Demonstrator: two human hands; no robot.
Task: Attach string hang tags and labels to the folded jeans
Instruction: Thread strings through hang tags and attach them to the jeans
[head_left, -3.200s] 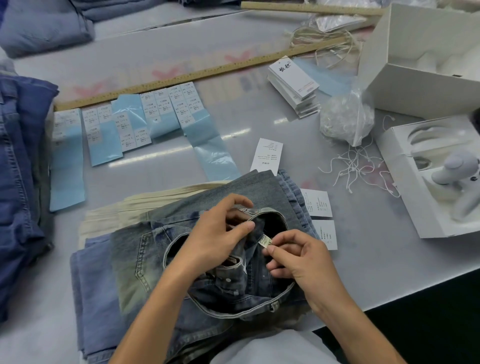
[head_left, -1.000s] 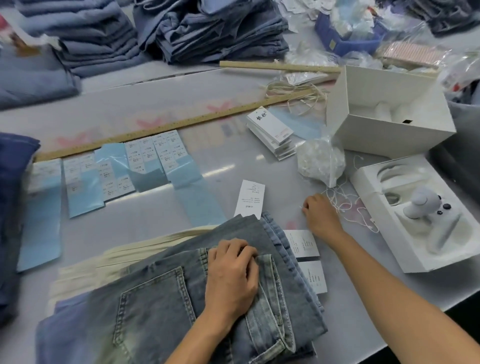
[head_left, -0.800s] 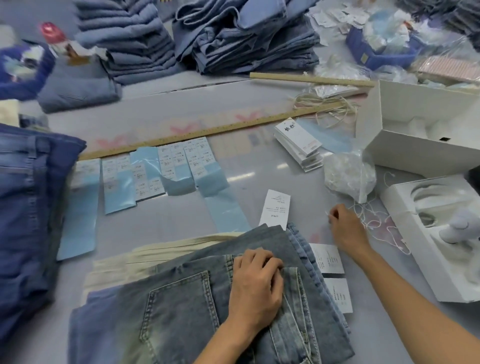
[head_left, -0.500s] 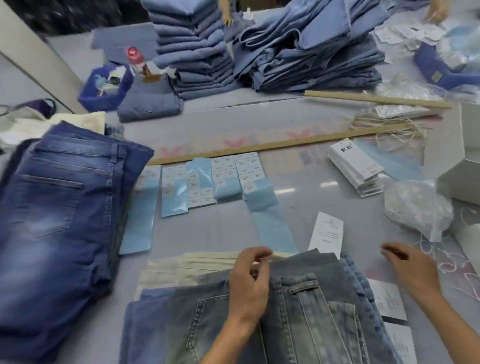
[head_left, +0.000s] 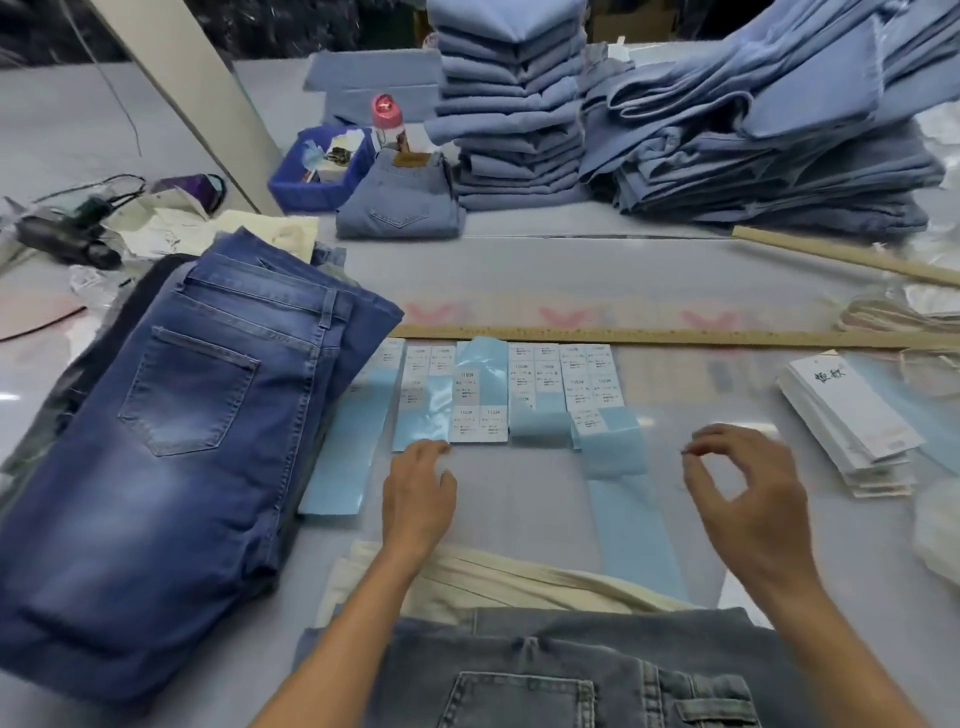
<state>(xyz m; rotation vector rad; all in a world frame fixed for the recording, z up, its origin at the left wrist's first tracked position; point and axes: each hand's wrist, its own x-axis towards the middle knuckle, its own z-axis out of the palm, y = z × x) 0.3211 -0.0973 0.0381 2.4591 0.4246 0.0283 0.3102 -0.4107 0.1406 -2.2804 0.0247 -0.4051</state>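
Reaching forward over the folded grey jeans (head_left: 571, 670) at the table's near edge, the person works from label sheets (head_left: 480, 395) laid in a row on blue backing, likely so each size is easy to pick. The left hand (head_left: 418, 499) lies flat and holds nothing, fingertips touching the lower edge of a sheet. The right hand (head_left: 748, 499) hovers with thumb and forefinger pinched, perhaps on a thin string; I cannot tell. Hang tags (head_left: 852, 421) sit stacked to the right.
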